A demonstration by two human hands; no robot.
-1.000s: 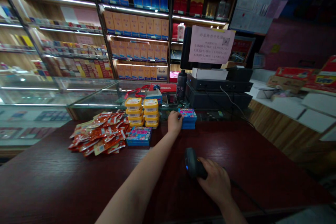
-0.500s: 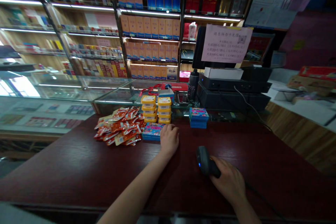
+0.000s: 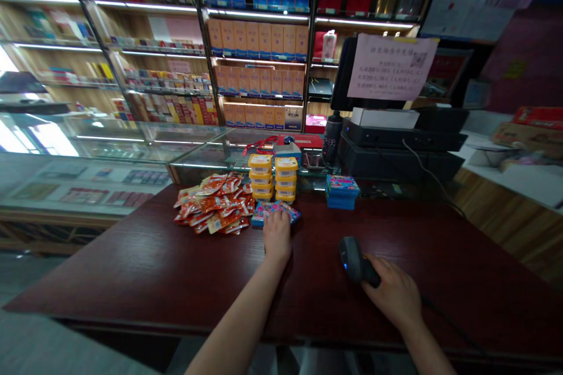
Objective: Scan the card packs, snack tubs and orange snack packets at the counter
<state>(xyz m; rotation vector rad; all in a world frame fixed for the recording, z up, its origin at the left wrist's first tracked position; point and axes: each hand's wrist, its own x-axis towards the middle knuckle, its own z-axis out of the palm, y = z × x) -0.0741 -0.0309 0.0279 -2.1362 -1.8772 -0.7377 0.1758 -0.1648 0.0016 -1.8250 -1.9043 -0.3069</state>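
Observation:
My right hand [image 3: 393, 290] is wrapped round the handle of a black barcode scanner [image 3: 352, 259], which shows a small blue light. My left hand [image 3: 278, 234] is closed on a colourful blue packet [image 3: 294, 214] at the top of a low pile [image 3: 258, 218]. That packet sits askew, its right end sticking out beyond my fingers; my hand hides its middle. Behind the pile stand two stacks of yellow plastic tubs [image 3: 285, 179]. Orange snack sachets [image 3: 220, 204] lie heaped to the left. A taller stack of similar blue packets [image 3: 342, 193] stands to the right.
The dark red wooden counter [image 3: 176, 281] carries all this. At its back are a glass display case [image 3: 197, 158], a black bottle [image 3: 333, 137] and a monitor with a paper notice [image 3: 387, 67] above black machines [image 3: 396, 155]. The scanner's cable trails right. Shelves of boxes [image 3: 264, 38] line the wall.
My left hand has shifted left and nearer over the low pile, and the top packet has turned askew. My right hand still holds the scanner. The camera view has shifted slightly.

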